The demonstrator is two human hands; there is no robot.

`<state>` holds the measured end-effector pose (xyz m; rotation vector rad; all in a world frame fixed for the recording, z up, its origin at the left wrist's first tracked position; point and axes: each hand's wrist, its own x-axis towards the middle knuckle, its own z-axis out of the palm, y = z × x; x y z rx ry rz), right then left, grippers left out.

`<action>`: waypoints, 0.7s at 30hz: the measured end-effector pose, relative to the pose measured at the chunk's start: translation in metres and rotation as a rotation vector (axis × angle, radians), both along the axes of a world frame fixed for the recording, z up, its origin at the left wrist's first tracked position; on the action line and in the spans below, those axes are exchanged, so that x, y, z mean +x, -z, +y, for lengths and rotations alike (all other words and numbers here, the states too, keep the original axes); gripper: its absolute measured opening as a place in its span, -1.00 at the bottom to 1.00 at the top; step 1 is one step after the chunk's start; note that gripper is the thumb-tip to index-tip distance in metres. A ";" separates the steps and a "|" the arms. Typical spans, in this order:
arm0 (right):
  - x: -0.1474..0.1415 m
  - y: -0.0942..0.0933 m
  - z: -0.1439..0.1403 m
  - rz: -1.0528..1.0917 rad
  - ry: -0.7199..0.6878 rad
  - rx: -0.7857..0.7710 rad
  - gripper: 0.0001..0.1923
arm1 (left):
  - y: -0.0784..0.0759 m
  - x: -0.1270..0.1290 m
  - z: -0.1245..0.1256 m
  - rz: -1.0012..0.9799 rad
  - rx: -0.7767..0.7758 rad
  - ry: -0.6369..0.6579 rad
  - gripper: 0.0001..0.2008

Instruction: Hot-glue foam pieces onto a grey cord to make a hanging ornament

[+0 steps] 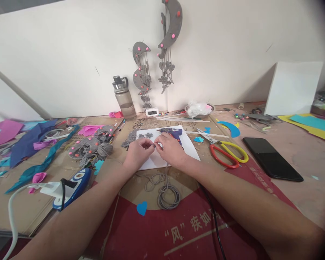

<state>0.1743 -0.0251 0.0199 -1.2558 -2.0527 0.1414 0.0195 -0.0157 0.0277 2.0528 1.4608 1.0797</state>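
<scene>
My left hand and my right hand meet fingertip to fingertip over a white board, both pinched closed. Whatever sits between the fingers is too small and covered to make out. A coil of grey cord lies below the board, and its strand runs up under my right hand. Just behind my right hand rests a purple glue gun, partly covered by the fingers. Small grey flower-like pieces lie on the board beyond my left hand.
Red-and-yellow-handled scissors and a black phone lie at right. At left are a blue-and-white power strip and grey yarn pieces. A bottle stands behind. Grey moon hangings hang on the wall. A black cable crosses the front.
</scene>
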 end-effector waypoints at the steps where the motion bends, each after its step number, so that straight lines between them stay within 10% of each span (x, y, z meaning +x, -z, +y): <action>1: 0.000 -0.001 -0.001 0.011 -0.011 -0.002 -0.88 | 0.000 -0.001 0.000 0.009 0.020 -0.002 -0.92; 21: 0.003 -0.004 0.004 0.186 -0.029 0.033 -0.90 | -0.006 -0.004 0.004 -0.136 -0.129 0.088 -0.85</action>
